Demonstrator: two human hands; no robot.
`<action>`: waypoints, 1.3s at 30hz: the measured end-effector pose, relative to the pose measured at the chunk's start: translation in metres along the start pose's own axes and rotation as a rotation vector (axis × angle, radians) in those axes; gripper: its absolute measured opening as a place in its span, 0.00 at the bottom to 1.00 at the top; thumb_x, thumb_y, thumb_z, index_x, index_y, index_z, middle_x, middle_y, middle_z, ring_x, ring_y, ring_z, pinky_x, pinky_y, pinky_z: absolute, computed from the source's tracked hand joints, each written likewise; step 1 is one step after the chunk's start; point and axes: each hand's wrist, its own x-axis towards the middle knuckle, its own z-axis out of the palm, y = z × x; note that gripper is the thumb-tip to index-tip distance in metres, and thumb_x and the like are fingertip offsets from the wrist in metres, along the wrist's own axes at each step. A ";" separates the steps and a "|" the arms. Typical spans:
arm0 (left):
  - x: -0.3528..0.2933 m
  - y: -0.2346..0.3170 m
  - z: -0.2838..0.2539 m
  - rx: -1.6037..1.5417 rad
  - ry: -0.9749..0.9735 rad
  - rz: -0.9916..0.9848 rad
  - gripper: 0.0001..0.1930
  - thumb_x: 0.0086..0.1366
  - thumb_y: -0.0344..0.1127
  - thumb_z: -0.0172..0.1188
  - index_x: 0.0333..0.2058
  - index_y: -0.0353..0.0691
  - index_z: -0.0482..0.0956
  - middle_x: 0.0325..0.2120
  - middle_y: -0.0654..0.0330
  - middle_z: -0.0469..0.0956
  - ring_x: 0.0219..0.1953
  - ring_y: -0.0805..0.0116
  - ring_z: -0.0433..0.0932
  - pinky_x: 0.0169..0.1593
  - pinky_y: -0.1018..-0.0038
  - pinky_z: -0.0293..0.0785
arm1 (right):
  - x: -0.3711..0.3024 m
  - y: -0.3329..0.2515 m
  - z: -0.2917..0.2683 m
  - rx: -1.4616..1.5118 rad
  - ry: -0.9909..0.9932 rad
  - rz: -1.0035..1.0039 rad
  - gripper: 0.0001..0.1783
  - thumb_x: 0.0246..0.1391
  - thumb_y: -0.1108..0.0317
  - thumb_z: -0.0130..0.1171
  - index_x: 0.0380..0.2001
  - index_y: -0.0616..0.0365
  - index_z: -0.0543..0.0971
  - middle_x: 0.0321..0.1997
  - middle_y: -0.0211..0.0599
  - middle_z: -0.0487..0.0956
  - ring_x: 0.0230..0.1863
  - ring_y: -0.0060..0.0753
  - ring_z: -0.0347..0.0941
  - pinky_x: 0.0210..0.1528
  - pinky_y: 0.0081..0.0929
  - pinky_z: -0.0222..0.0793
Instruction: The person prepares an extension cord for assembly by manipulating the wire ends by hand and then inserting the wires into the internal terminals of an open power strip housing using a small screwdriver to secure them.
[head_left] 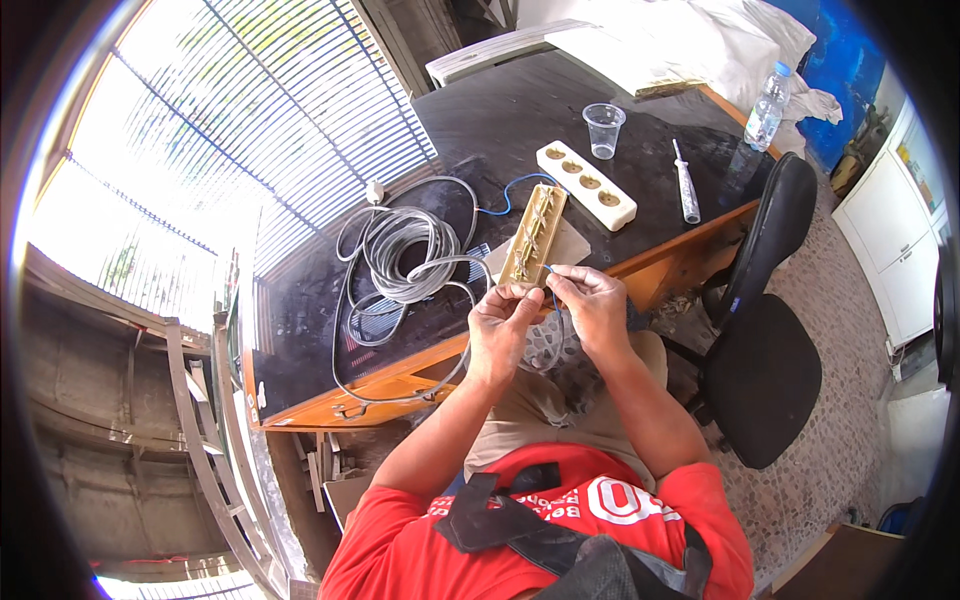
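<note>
My left hand grips the near end of an opened power strip casing, with fingers and thumb closed on it and a grey cable running close by. Metal contact strips show along its inside. Beside it, my right hand pinches a thin wire at the casing's near right edge; the wire's tip is too small to make out. Behind the casing lies the white socket cover, its row of round sockets facing up. A blue wire loops across the table left of the cover.
A grey cable coil with a plug lies left on the dark table. Farther back are a clear plastic cup, a screwdriver and a water bottle. To the right stands a black chair; a barred window is at left.
</note>
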 end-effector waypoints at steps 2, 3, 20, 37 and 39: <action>0.006 0.002 -0.006 -0.041 -0.008 0.040 0.07 0.73 0.28 0.67 0.45 0.36 0.79 0.39 0.58 0.86 0.38 0.70 0.87 0.45 0.72 0.86 | -0.003 -0.002 -0.001 -0.046 -0.005 -0.036 0.14 0.64 0.75 0.70 0.49 0.73 0.86 0.41 0.36 0.88 0.40 0.17 0.82 0.41 0.18 0.79; 0.008 0.005 -0.007 -0.064 -0.013 0.056 0.07 0.73 0.28 0.67 0.45 0.35 0.79 0.39 0.57 0.86 0.37 0.70 0.87 0.45 0.72 0.86 | -0.005 -0.004 -0.002 -0.086 -0.020 -0.054 0.13 0.64 0.75 0.70 0.49 0.72 0.87 0.41 0.36 0.88 0.39 0.17 0.82 0.41 0.18 0.79; 0.007 0.007 0.001 0.073 -0.075 0.020 0.13 0.79 0.33 0.62 0.53 0.28 0.84 0.39 0.55 0.88 0.40 0.68 0.87 0.50 0.68 0.87 | -0.013 -0.001 -0.012 -0.405 -0.072 -0.552 0.10 0.59 0.79 0.70 0.44 0.65 0.88 0.40 0.46 0.88 0.41 0.40 0.87 0.42 0.33 0.81; -0.004 0.010 -0.005 -0.074 -0.083 0.085 0.09 0.77 0.29 0.64 0.48 0.29 0.86 0.38 0.56 0.88 0.42 0.68 0.86 0.51 0.67 0.86 | -0.018 -0.004 -0.001 -0.531 -0.051 -0.822 0.12 0.53 0.82 0.70 0.41 0.62 0.88 0.39 0.43 0.87 0.40 0.46 0.84 0.44 0.38 0.80; -0.004 0.010 -0.010 -0.030 -0.115 0.145 0.09 0.76 0.28 0.65 0.48 0.29 0.87 0.39 0.56 0.87 0.42 0.69 0.86 0.51 0.69 0.86 | -0.020 -0.006 -0.001 -0.543 -0.063 -0.835 0.12 0.52 0.82 0.70 0.41 0.62 0.88 0.39 0.43 0.87 0.40 0.46 0.84 0.44 0.38 0.80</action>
